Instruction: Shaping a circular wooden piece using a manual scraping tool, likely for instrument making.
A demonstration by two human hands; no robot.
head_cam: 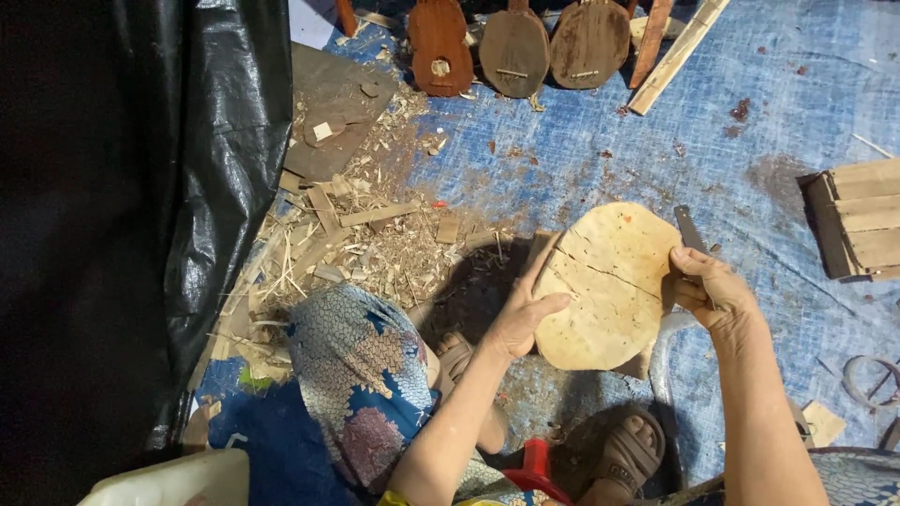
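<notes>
Left hand [521, 319] presses flat on the rough wooden slab [609, 281] at centre; right hand [708, 290] grips a blade [690, 230], seemingly mid-trimming, edges unfinished.

The blade [692, 231] is seen only at its dark upper part; the handle is hidden inside the right hand [710, 290]; what kind of tool it is I cannot tell. The left hand [521, 319] covers the left edge of the pale wooden slab [609, 281]. The three small instrument bodies [514, 47] are cut off by the top edge; the wooden crate [858, 220] is cut by the right edge; the black plastic sheet [122, 215] hides everything at the left.
</notes>
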